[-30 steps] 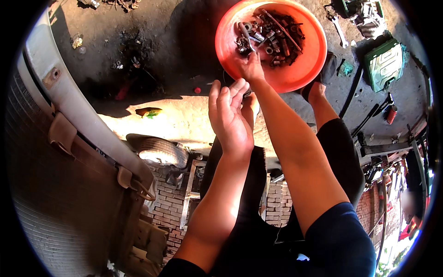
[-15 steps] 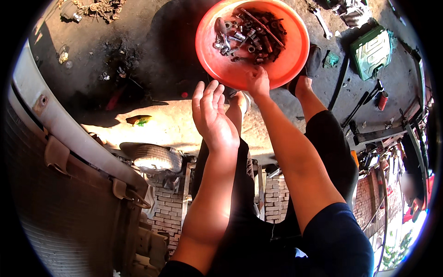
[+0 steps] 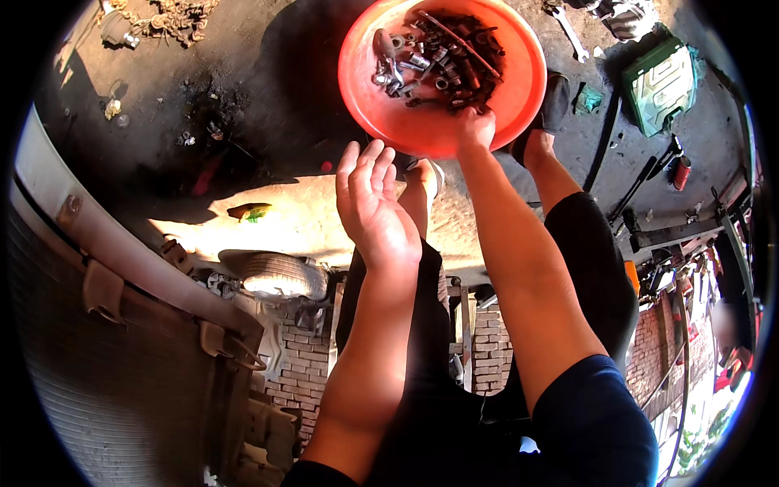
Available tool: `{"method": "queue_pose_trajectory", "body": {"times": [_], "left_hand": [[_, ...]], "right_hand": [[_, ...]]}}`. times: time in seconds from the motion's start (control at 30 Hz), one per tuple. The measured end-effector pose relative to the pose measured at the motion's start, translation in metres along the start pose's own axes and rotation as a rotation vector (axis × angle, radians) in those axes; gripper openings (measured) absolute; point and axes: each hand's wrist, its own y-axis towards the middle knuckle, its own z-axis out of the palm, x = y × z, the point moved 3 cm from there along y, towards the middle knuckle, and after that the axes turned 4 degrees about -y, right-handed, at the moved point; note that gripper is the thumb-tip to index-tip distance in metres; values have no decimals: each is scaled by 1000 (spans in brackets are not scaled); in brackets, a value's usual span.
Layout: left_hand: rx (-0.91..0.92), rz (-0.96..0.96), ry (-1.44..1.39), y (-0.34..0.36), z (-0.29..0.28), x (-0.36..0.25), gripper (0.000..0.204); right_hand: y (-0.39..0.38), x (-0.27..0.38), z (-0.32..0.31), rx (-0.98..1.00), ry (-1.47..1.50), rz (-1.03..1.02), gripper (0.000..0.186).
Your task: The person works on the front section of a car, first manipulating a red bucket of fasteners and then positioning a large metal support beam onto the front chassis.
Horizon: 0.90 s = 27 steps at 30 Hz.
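Observation:
A red plastic basin (image 3: 365,97) holds a heap of dark and shiny metal parts (image 3: 442,61), among them sockets, a long rod and a curved-handled tool at the left. My right hand (image 3: 477,126) reaches into the basin at the heap's lower edge, its fingers curled and their tips hidden, so what they hold I cannot make out. My left hand (image 3: 373,203) is turned palm up just outside the basin's lower left, fingers loosely bent and apart, with nothing in it.
A steel spanner (image 3: 572,36), a green case (image 3: 661,85) and a red can (image 3: 682,173) lie at the right. A tire (image 3: 284,276) sits below left. A large pale metal panel (image 3: 105,227) borders the left, and greasy chain-like pieces (image 3: 174,20) lie top left.
My right hand first drew back toward the basin's near rim, then moved a little right and up toward the parts. The view has shifted, with the basin appearing farther left.

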Motion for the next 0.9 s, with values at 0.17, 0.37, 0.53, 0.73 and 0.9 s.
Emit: {"method": "queue_pose_trajectory", "body": {"times": [0.17,0.37,0.53,0.73,0.9], "left_hand": [[1,-11,10,0,1,1,48],[19,-3,17,0,3,3,47],[36,-27,8,-3,6,3,46],[65,-19,52,-8,9,2,47],[105,-49,-38,-9,11,1,46]], "right_hand": [[1,0,5,12,-116,-86,47],[-9,9,-4,355,72,-179,27],[0,23,-21,-62,-63,-99,23],[31,34,-10,-35,-287,-166,26],[38,33,-11,-11,-324,-143,27]]}}
